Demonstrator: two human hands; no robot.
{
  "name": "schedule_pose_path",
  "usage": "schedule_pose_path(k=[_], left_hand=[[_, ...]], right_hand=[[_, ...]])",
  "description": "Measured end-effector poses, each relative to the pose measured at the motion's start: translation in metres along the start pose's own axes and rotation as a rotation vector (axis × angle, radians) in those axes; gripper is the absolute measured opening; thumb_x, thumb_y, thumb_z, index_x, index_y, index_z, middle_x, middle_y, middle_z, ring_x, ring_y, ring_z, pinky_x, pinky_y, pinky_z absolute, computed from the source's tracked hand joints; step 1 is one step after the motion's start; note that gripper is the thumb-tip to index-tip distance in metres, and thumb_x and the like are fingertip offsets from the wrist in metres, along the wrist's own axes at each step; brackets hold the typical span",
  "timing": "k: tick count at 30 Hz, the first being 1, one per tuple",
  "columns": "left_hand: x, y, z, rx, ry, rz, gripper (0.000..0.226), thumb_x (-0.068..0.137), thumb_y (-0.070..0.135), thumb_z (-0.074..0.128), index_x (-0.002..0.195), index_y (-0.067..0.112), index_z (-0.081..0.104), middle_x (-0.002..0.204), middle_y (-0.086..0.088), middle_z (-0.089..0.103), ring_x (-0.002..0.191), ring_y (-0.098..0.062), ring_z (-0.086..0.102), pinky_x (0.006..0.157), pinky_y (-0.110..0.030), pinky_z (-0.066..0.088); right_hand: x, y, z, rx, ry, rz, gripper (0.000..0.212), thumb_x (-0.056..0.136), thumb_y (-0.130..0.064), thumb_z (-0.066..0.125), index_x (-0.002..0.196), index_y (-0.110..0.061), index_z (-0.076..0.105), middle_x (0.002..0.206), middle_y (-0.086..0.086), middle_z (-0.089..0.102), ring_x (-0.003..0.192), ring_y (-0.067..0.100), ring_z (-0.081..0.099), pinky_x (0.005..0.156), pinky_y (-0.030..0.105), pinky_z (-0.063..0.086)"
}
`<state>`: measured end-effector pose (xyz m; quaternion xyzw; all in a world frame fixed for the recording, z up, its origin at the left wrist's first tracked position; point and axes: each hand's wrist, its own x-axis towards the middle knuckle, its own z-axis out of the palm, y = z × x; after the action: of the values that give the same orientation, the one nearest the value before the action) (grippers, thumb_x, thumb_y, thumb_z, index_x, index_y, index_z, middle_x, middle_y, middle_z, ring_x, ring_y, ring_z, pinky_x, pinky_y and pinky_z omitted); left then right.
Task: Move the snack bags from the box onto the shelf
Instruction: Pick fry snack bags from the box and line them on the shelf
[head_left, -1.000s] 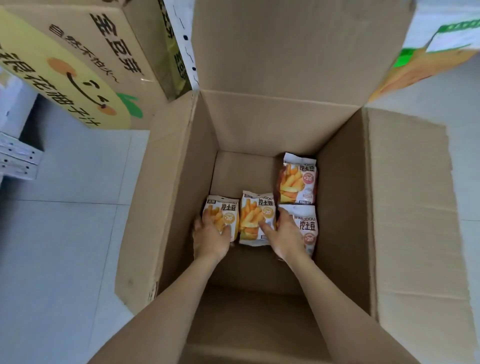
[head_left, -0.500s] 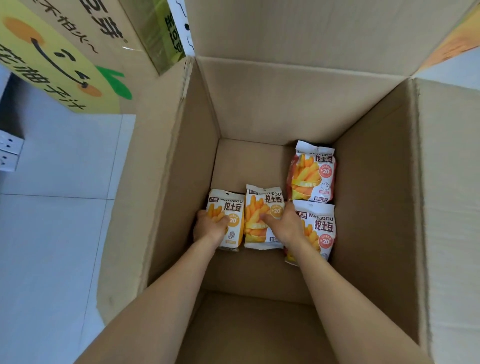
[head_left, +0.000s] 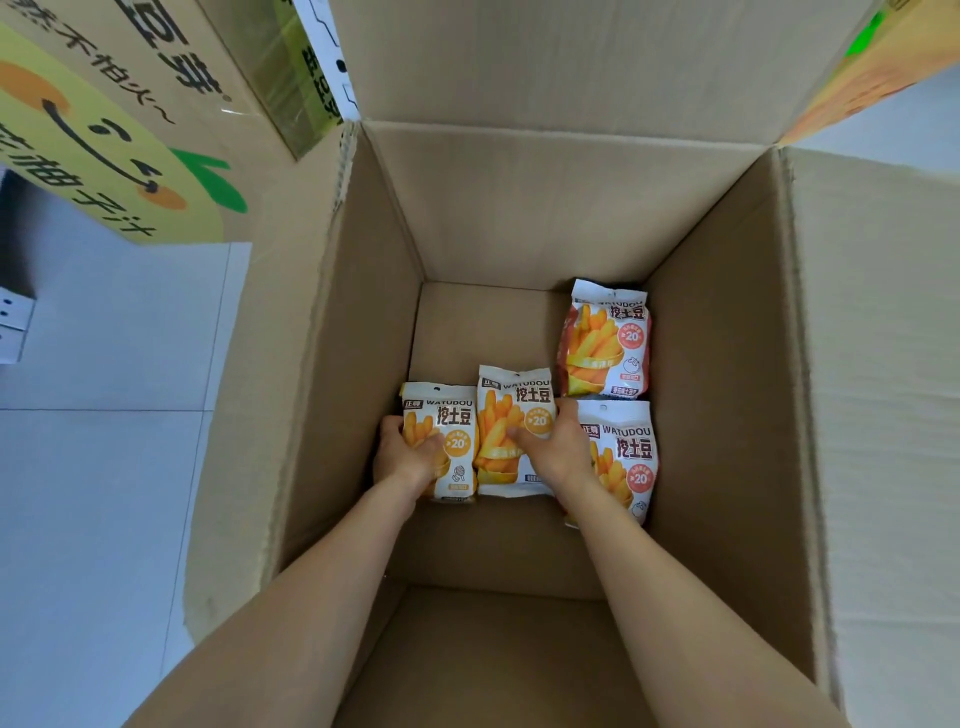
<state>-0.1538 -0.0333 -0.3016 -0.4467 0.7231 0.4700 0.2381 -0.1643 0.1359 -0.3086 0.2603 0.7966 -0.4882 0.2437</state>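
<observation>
Forearms, two and bare, reach down over the near edge of the cardboard box (head_left: 519, 208), a deep corrugated brown carton with its flaps open. Four glossy snack bags lie flat on the box floor, each printed with fries. The left hand (head_left: 410, 460) curls its fingers round the left edge of the yellow bag (head_left: 457, 415), thumb pressed on the front; the fingertips are hidden beneath. The right hand (head_left: 556, 452) grips the middle bag (head_left: 511, 400), thumb on its face, fingers folded over its right edge. Its wrist hides part of the white bag (head_left: 626, 452) by the right wall. The reddish bag (head_left: 605, 338) lies nearer the far right corner. Past the far left corner a printed carton (head_left: 104, 130), cut off by the frame, stands on pale floor tiles (head_left: 104, 364)
</observation>
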Motion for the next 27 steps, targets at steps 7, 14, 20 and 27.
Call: schedule_pose_path(k=[7, 14, 20, 27], left_hand=[[-0.015, 0.011, -0.007, -0.063, 0.01, 0.034, 0.047, 0.095, 0.025, 0.062, 0.137, 0.022, 0.041, 0.127, -0.006, 0.06, 0.103, -0.026, 0.066, 0.067, -0.033, 0.053], [-0.044, 0.043, -0.023, -0.118, 0.026, 0.119, 0.049, 0.093, 0.032, 0.063, 0.137, 0.022, 0.045, 0.126, -0.004, 0.061, 0.098, -0.021, 0.066, 0.074, -0.035, 0.056], [-0.094, 0.074, -0.041, -0.138, 0.004, 0.211, 0.046, 0.094, 0.031, 0.062, 0.136, 0.019, 0.045, 0.115, 0.002, 0.057, 0.088, -0.012, 0.059, 0.056, -0.019, 0.046], [-0.168, 0.108, -0.078, -0.152, -0.012, 0.293, 0.046, 0.089, 0.039, 0.068, 0.127, 0.018, 0.051, 0.122, -0.003, 0.064, 0.105, -0.021, 0.066, 0.086, -0.041, 0.058]], right_hand=[[-0.013, -0.02, -0.013, -0.005, 0.027, -0.052, 0.054, 0.084, -0.024, 0.073, 0.126, -0.011, 0.042, 0.122, 0.002, 0.064, 0.114, 0.023, 0.06, 0.094, 0.039, 0.049], [-0.035, -0.065, -0.042, 0.025, 0.078, -0.112, 0.057, 0.085, -0.023, 0.073, 0.13, -0.014, 0.04, 0.123, 0.0, 0.062, 0.113, 0.02, 0.059, 0.08, 0.026, 0.043], [-0.07, -0.102, -0.075, 0.082, 0.141, -0.188, 0.058, 0.083, -0.022, 0.075, 0.129, -0.017, 0.041, 0.109, -0.008, 0.059, 0.098, 0.013, 0.061, 0.075, 0.024, 0.051], [-0.133, -0.151, -0.12, 0.111, 0.153, -0.215, 0.051, 0.084, -0.021, 0.074, 0.124, -0.018, 0.044, 0.113, -0.003, 0.064, 0.098, 0.013, 0.063, 0.078, 0.028, 0.054]])
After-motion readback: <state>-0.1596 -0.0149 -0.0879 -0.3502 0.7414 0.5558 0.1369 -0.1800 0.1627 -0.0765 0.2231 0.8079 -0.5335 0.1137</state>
